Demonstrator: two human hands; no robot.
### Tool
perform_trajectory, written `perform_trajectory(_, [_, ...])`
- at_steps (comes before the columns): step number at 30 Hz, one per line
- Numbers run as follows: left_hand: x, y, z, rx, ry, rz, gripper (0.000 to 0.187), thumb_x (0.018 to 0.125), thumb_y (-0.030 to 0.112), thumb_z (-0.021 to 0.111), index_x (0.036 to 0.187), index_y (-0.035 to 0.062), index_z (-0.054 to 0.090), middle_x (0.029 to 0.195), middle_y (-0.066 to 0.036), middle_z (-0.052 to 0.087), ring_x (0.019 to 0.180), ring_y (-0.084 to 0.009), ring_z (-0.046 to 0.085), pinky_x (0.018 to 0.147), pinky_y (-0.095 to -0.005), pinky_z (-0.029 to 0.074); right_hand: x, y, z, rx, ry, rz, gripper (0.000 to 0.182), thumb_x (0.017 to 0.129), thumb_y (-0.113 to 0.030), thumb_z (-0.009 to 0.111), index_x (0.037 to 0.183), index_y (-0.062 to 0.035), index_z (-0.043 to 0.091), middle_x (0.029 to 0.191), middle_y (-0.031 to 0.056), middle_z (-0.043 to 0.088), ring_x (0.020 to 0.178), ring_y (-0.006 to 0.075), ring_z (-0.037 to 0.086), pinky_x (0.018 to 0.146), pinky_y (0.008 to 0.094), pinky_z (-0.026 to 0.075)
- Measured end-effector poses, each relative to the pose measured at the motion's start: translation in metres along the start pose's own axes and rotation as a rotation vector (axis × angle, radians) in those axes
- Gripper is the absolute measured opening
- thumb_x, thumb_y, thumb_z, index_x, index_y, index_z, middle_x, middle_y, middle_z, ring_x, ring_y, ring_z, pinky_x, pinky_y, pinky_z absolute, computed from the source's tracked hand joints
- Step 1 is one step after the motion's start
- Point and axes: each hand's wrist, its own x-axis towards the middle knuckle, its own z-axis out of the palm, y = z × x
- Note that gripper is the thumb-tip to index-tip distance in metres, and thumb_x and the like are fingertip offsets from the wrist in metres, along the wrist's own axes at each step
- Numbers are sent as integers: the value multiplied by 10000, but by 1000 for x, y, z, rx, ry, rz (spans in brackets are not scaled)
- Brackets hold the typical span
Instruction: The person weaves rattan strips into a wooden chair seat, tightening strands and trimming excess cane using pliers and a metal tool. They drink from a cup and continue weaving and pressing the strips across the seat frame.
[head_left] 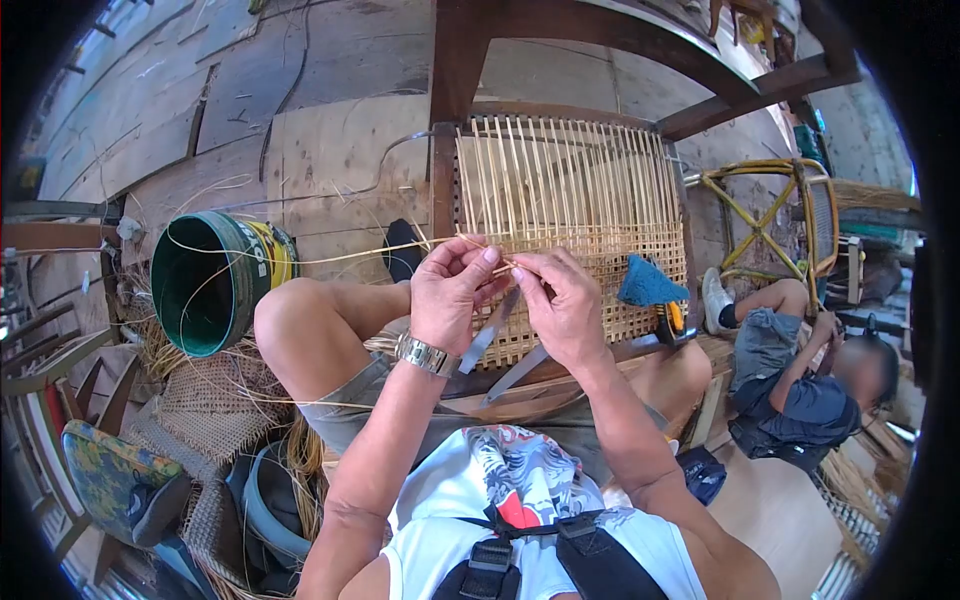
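My left hand (pixel 458 285) and my right hand (pixel 560 300) meet over the near left part of a woven cane seat (pixel 560 180) in a dark wooden frame. Both pinch a thin cane strand (pixel 370 254) that trails off to the left. Lengthwise strands fill the far half of the seat, and the near half is a close grid. Two flat metal strips (pixel 515 373) lie near my wrists, partly hidden by them. On the right side of the weave rest a blue cloth (pixel 650 282) and a tool with a yellow and black handle (pixel 672 322).
A green bucket (pixel 205 285) stands at the left. Beside it lie loose cane and woven sheets (pixel 215 405), with a grey-blue basin (pixel 275 505) nearer. Dark wooden chair legs (pixel 458 60) rise at the far side. At right, another person (pixel 800 390) sits by a yellow-framed chair (pixel 760 225).
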Motion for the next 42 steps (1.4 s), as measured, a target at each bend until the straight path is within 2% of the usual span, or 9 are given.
perform_trajectory(9, [2,-7,-4,42,-9,96,150,930,38,700,1051,20,613,916,-61,703,795,-130,689,720,-289,625,2,0,1,-10,13,-67,121,874,-17,699,992,7,710,885,127,691,782,254,687,687,337,544])
perform_trajectory(12, [2,-7,-5,49,-16,121,148,932,46,702,1045,19,610,912,-63,705,785,-125,686,709,-289,625,2,-1,1,-59,17,-81,103,866,-10,696,966,10,702,879,135,689,784,275,687,689,350,546])
perform_trajectory(14, [0,-4,-1,45,-12,100,157,929,55,709,1043,19,608,917,-63,706,798,-129,691,714,-295,626,3,-2,1,-105,7,-86,98,871,-46,679,960,-11,701,872,144,683,773,329,683,679,401,558])
perform_trajectory(17, [0,-6,-5,33,-21,86,167,926,60,715,1045,20,606,929,-68,710,818,-139,700,724,-302,628,4,-2,3,-125,11,-106,97,867,-54,676,952,-16,702,869,146,681,769,340,683,676,413,560])
perform_trajectory(20, [-2,-2,-3,33,-39,70,177,921,65,722,1045,23,604,933,-64,708,822,-140,700,736,-305,628,3,-2,6,-195,16,-79,101,860,-63,680,947,-17,701,873,146,683,769,347,682,683,421,560])
perform_trajectory(38, [-3,-8,-3,70,-5,124,168,945,52,687,1070,12,582,937,-59,690,830,-137,695,746,-306,632,1,-3,8,-163,34,-61,100,852,-68,676,939,-20,687,879,159,683,787,354,687,689,429,563])
perform_trajectory(42, [-2,-10,-7,94,-22,127,163,948,49,681,1071,12,580,951,-59,685,835,-136,692,756,-307,633,-1,2,9,-170,49,-109,103,853,-68,674,942,-16,685,892,161,684,801,356,685,706,433,566])
